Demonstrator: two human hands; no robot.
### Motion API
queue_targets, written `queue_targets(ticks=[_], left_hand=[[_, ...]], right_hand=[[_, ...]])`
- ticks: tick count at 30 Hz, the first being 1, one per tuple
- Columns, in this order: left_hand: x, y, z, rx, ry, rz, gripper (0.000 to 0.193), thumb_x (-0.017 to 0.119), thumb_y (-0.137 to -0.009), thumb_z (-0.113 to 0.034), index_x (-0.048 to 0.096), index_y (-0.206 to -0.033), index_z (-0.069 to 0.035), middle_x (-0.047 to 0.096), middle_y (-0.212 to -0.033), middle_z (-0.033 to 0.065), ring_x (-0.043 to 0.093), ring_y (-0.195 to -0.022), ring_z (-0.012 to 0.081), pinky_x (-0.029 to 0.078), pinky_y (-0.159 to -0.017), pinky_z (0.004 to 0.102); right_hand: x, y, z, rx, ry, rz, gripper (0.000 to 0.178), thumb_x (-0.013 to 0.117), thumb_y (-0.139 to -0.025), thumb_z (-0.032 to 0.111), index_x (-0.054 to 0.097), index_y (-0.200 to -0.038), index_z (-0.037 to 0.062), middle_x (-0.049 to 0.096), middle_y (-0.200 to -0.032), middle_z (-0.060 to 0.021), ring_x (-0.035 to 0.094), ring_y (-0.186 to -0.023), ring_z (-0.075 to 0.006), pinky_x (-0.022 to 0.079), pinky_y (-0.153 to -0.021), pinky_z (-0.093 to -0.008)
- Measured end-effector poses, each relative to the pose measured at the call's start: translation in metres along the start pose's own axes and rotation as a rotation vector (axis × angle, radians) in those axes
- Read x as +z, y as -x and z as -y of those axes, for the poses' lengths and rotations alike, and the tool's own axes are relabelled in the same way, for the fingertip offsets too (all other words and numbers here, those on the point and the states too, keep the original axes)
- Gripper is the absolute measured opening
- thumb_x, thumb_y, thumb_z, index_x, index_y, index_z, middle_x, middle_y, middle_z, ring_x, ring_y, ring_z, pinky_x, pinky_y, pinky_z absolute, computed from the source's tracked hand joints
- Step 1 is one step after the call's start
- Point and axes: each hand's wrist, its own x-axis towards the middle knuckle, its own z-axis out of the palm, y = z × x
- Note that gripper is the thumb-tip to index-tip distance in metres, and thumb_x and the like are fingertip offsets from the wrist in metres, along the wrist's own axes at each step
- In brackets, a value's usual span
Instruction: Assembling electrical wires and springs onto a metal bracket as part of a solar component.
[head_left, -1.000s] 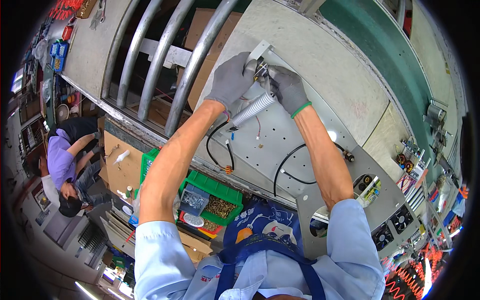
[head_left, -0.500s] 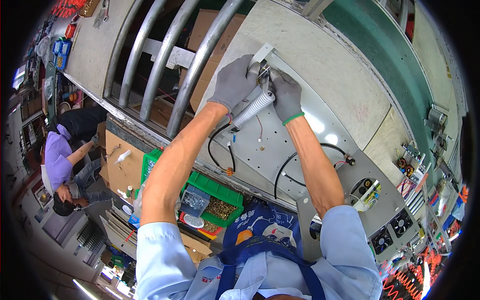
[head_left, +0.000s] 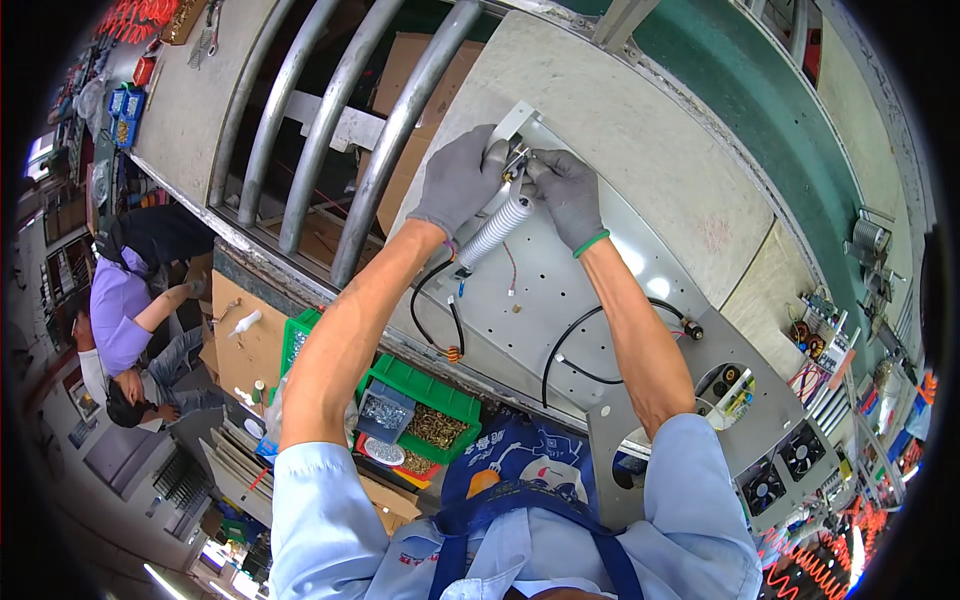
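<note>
Both hands wear grey gloves and meet at the far end of a ribbed light-grey cylinder (head_left: 495, 235) that lies slantwise over a grey sheet-metal panel (head_left: 570, 290). My left hand (head_left: 460, 185) is closed at a small shiny metal fitting (head_left: 516, 160) at the cylinder's upper end, its thumb against it. From the other side, my right hand (head_left: 568, 198) pinches at the same fitting with thumb and forefinger. The exact shape of the fitting is partly hidden by the fingers. A black cable (head_left: 420, 310) with an orange-striped end curls beside the cylinder's lower end.
Green bins (head_left: 440, 385) of small screws stand left of my body. Thick metal rollers (head_left: 405, 140) lie beyond my left arm. A black cable loop (head_left: 548, 365) rests by my right forearm, near a panel with fans (head_left: 800, 448). Another person (head_left: 125, 310) works at far left.
My right hand's fingers have shifted, with its thumb now showing at the fitting. The cylinder's near end looks less covered by the right hand. The whole view has drifted slightly.
</note>
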Motion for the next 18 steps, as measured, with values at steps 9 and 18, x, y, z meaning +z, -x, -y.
queue_targets(ticks=[9,18], left_hand=[[-0.011,0.024,-0.005,-0.003,0.295,-0.146,0.039,0.063,-0.090,-0.030,0.062,-0.120,-0.004,0.060,-0.123,0.0299,0.062,-0.109,0.0427,0.050,-0.090,0.0447],[-0.021,0.064,-0.007,0.282,-0.294,0.108,0.042,0.076,-0.060,-0.027,0.070,-0.096,-0.005,0.037,-0.146,0.0350,0.048,-0.125,0.0520,0.044,-0.100,0.0524]], right_hand=[[-0.010,-0.009,-0.003,-0.052,0.197,0.060,0.022,0.062,-0.095,0.007,0.065,-0.109,-0.0090,0.071,-0.091,-0.0134,0.070,-0.072,-0.0150,0.059,-0.064,-0.0267],[-0.008,-0.010,-0.004,-0.059,0.217,0.039,0.019,0.063,-0.093,0.007,0.068,-0.105,-0.0070,0.071,-0.085,-0.0103,0.067,-0.070,-0.0114,0.053,-0.063,-0.0256]])
